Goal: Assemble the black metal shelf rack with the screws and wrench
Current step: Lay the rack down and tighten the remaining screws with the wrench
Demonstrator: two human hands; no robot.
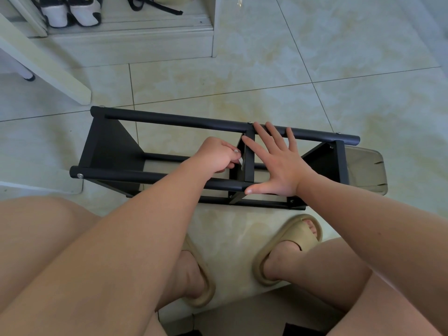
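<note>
The black metal shelf rack [169, 121] lies on its side on the tiled floor in front of me, with long round tubes running left to right and flat panels between them. My left hand [218, 155] reaches inside the frame and pinches a small silvery wrench [238, 158] against the left face of the middle panel [249, 158]. My right hand [278, 157] lies flat and spread over the rack, fingers on the far tube and thumb on the near tube, just right of that middle panel. Silver screw heads [79, 176] show at the tube ends.
My knees and two feet in beige slippers [291, 248] are just below the rack. A white table leg [48, 66] slants at the left. A low white shelf with shoes [72, 13] stands at the back left. A translucent grey object [366, 170] lies under the rack's right end.
</note>
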